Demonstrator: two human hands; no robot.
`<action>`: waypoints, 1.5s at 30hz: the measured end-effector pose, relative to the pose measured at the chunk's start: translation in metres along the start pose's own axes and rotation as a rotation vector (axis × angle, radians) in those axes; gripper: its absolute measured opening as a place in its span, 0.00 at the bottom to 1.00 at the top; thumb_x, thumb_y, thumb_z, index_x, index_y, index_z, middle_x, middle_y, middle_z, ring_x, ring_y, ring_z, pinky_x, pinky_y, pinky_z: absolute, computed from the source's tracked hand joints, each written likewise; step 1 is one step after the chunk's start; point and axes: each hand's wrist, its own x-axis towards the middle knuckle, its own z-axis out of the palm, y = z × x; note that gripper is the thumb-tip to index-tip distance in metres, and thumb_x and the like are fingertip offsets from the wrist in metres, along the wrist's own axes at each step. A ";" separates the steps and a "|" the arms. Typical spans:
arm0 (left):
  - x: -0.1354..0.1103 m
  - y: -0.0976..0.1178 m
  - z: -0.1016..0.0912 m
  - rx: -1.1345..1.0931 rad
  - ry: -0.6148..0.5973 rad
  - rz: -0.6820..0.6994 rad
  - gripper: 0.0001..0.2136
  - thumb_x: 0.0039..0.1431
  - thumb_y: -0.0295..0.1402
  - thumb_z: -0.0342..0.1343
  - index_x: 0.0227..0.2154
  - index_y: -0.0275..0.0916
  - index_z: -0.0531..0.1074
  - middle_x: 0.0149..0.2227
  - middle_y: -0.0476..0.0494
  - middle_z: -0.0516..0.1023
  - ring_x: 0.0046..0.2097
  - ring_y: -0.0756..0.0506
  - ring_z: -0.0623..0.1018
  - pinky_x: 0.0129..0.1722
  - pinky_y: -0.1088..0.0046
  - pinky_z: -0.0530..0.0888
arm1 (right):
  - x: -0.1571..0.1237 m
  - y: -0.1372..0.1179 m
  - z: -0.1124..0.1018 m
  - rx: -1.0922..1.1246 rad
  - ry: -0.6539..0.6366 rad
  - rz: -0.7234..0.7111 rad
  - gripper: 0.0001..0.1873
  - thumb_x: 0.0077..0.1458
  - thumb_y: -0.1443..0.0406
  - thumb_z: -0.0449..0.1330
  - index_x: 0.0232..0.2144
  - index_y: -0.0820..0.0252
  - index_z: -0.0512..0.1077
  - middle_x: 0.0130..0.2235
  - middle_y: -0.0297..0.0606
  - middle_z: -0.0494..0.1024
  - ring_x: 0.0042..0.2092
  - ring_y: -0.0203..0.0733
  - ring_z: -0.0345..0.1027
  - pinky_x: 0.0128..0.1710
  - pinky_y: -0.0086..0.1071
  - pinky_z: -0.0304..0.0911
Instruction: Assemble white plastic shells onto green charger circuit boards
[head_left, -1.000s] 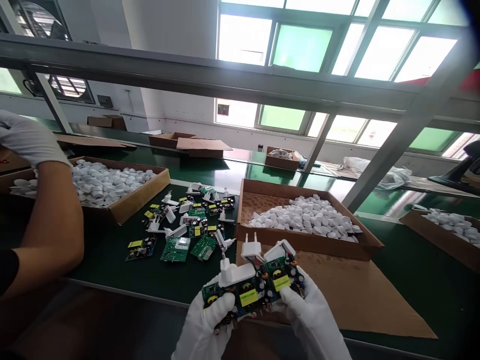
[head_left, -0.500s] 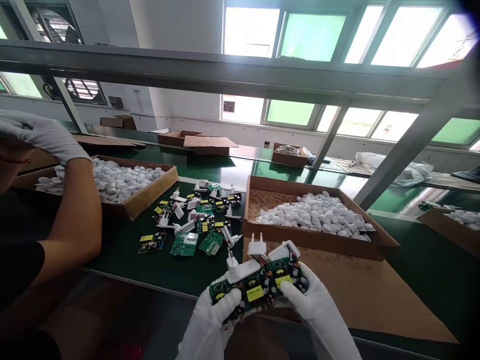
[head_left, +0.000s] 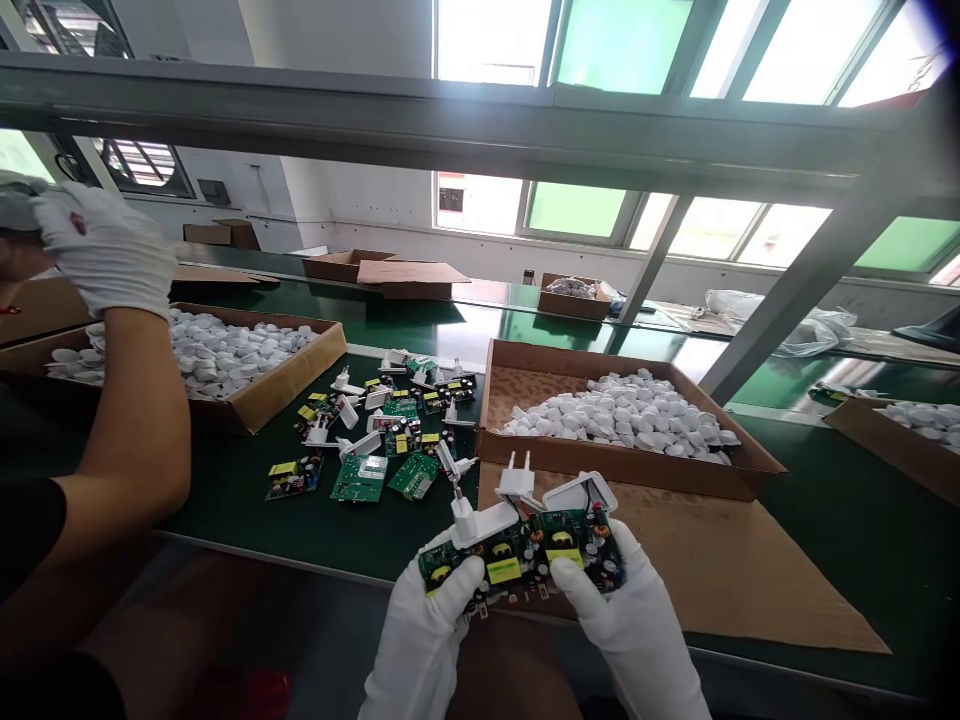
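Gripping a cluster of circuit boards (head_left: 503, 571) at six o'clock in view, the left hand (head_left: 424, 620) and right hand (head_left: 628, 610) pinch opposite ends. From them, loose boards (head_left: 361, 478) lie toward ten o'clock, a carton (head_left: 630, 470) toward one.

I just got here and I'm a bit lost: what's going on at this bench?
A person in white gloves is holding a row of circuit boards with white plugs attached, left hand at one end, right hand at the other. More boards lie loosely on the green bench, between two open boxes of small white pieces. To the left, a co-worker's gloved hand is raised; what it may be holding is unclear.
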 end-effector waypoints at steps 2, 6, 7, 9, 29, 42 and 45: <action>0.000 0.003 0.000 0.006 -0.007 -0.054 0.26 0.35 0.28 0.64 0.43 0.33 0.68 0.32 0.41 0.75 0.40 0.37 0.72 0.40 0.65 0.71 | 0.002 0.003 -0.001 0.041 0.016 0.048 0.16 0.33 0.58 0.62 0.28 0.58 0.67 0.25 0.37 0.76 0.28 0.42 0.69 0.28 0.29 0.66; -0.001 0.008 -0.004 -0.019 -0.030 -0.173 0.26 0.40 0.29 0.61 0.47 0.37 0.65 0.39 0.40 0.73 0.44 0.36 0.70 0.41 0.63 0.70 | 0.009 0.013 -0.006 0.242 -0.082 0.206 0.18 0.34 0.57 0.63 0.28 0.61 0.67 0.25 0.35 0.75 0.28 0.40 0.68 0.28 0.30 0.65; -0.001 0.010 -0.005 -0.037 -0.043 -0.203 0.27 0.41 0.30 0.60 0.48 0.38 0.63 0.41 0.40 0.72 0.45 0.36 0.69 0.41 0.63 0.70 | 0.010 0.014 -0.006 0.307 -0.120 0.243 0.18 0.34 0.57 0.63 0.28 0.62 0.67 0.24 0.35 0.74 0.27 0.39 0.67 0.27 0.29 0.64; 0.000 0.012 -0.007 -0.080 -0.097 -0.263 0.28 0.43 0.30 0.59 0.50 0.40 0.61 0.44 0.41 0.71 0.47 0.37 0.67 0.42 0.64 0.69 | 0.012 0.014 -0.006 0.433 -0.162 0.300 0.20 0.36 0.56 0.63 0.30 0.62 0.67 0.24 0.35 0.74 0.25 0.38 0.66 0.22 0.28 0.63; 0.002 0.008 -0.022 -0.286 -0.014 -0.233 0.27 0.50 0.25 0.53 0.54 0.37 0.53 0.37 0.40 0.74 0.42 0.41 0.72 0.39 0.69 0.72 | 0.008 -0.002 0.027 0.831 -0.400 0.490 0.15 0.42 0.54 0.58 0.25 0.60 0.69 0.23 0.36 0.74 0.19 0.36 0.64 0.14 0.27 0.59; 0.015 0.058 -0.083 -0.518 0.181 0.262 0.23 0.56 0.22 0.41 0.55 0.41 0.51 0.37 0.43 0.75 0.40 0.44 0.73 0.36 0.69 0.73 | 0.069 -0.055 0.064 -0.430 -0.735 -0.054 0.22 0.41 0.56 0.57 0.40 0.58 0.67 0.32 0.37 0.74 0.30 0.39 0.67 0.25 0.28 0.60; 0.016 0.064 -0.088 -0.316 0.089 0.320 0.20 0.57 0.24 0.43 0.50 0.51 0.58 0.39 0.50 0.73 0.43 0.46 0.71 0.38 0.70 0.72 | 0.101 -0.069 0.099 -0.769 -0.759 -0.281 0.23 0.45 0.54 0.53 0.44 0.55 0.63 0.38 0.37 0.73 0.33 0.40 0.67 0.24 0.28 0.59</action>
